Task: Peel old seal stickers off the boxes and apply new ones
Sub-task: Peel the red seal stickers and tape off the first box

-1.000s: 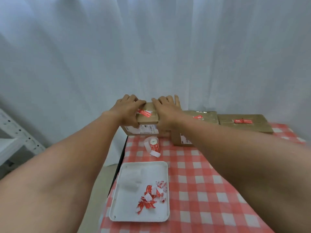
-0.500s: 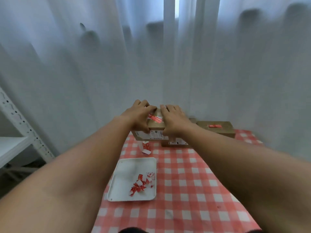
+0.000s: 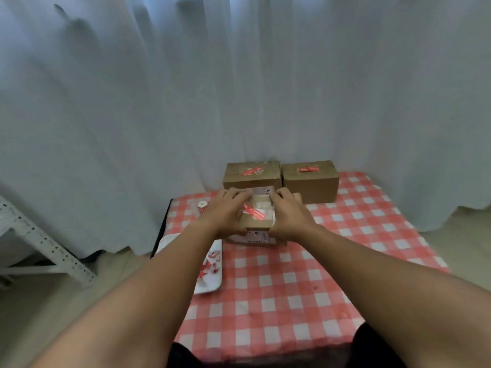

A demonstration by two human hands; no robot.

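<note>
A small brown cardboard box [image 3: 257, 226] with a red seal sticker [image 3: 255, 211] across its top sits on the checked table. My left hand [image 3: 225, 213] grips its left side and my right hand [image 3: 288, 215] grips its right side. Two more brown boxes stand behind it at the curtain: one [image 3: 252, 176] with a red sticker [image 3: 251, 171], and one [image 3: 310, 181] to its right with a red sticker [image 3: 309, 169]. A roll of red stickers [image 3: 202, 204] lies left of my left hand.
A white tray [image 3: 212, 277] with several torn red sticker scraps [image 3: 210, 265] sits at the table's left edge, partly under my left forearm. A white curtain hangs behind the table. A grey metal shelf frame [image 3: 39, 245] stands at far left. The red-white checked cloth [image 3: 292, 288] covers the table.
Both hands have drawn the gripped box towards me, away from the other two boxes. The view has pulled back and dropped, showing more of the table.
</note>
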